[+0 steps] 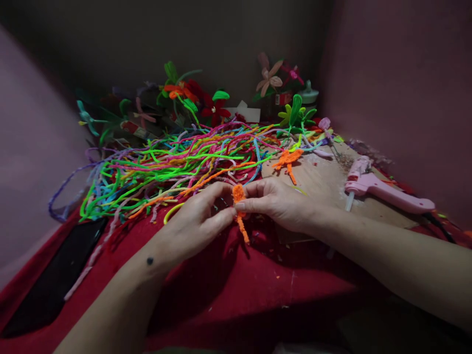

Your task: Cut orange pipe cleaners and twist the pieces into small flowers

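Between my two hands is an orange pipe-cleaner petal [239, 192], looped at the top with a twisted tail pointing down. My right hand [271, 201] pinches it between thumb and forefinger. From the other side, my left hand [201, 216] meets its edge with thumb and forefinger tips closed on it. Just beyond my right hand, a second orange pipe-cleaner piece [289, 160] with several loops lies on a cardboard sheet [320, 182]. Part of the held petal is covered by my fingers.
A tangled heap of colourful pipe cleaners [177, 157] spreads behind my hands. At the right rests a pink glue gun [387, 189] with its cord. A black phone [55, 275] lies at the left on the red cloth [258, 290]. Pipe-cleaner flowers [216, 108] stand along the back.
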Available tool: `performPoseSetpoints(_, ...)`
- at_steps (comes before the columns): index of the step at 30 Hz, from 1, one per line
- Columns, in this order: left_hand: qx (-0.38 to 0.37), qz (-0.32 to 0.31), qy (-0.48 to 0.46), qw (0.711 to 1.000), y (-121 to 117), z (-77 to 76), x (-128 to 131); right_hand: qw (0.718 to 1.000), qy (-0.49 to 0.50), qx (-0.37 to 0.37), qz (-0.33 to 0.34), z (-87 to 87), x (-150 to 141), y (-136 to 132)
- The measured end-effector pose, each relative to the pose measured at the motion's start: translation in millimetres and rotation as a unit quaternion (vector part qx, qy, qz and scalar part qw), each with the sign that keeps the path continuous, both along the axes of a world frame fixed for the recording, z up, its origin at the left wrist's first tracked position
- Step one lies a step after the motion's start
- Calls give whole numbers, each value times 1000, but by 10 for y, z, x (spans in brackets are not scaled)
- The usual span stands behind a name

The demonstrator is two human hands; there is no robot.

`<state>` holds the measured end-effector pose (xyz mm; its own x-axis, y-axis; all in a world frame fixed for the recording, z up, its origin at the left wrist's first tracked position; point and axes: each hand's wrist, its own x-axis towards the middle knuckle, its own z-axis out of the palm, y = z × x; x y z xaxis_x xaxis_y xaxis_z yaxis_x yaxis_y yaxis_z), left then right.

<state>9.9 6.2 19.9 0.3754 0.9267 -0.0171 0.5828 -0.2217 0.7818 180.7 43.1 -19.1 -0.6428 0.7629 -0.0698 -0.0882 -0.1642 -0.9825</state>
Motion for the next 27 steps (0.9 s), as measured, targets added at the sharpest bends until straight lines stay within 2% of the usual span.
performPoseSetpoints(5,-83,83,-173,978,20,-71,-23,1000,-16,2,5,27,14,-28)
performPoseSetpoints(8,-108,121,-215,963,18,-122,-13,999,-35,17,18,30,11,-56)
performPoseSetpoints(10,-91,140,-219,961,8,-137,14,998,-57,33,11,25,3,-69)
performPoseSetpoints(12,-38,161,-200,966,-11,-145,56,996,-72,45,-2,14,-10,-79)
performPoseSetpoints(15,108,186,-111,970,-51,-164,124,996,-69,48,-37,-16,-40,-88)
performPoseSetpoints(17,210,191,-33,958,-73,-177,158,997,-51,38,-50,-40,-57,-90)
performPoseSetpoints(19,255,192,9,948,-75,-179,172,998,-36,28,-51,-57,-66,-89)
performPoseSetpoints(21,215,191,-8,958,-54,-170,167,997,-42,31,-56,-64,-66,-87)
performPoseSetpoints(23,106,175,-57,977,-22,-154,151,996,-53,37,-59,-60,-60,-85)
performPoseSetpoints(25,18,163,-111,980,5,-141,131,997,-49,40,-53,-50,-52,-86)
performPoseSetpoints(27,-2,176,-143,974,19,-136,113,998,-32,27,-45,-37,-47,-92)
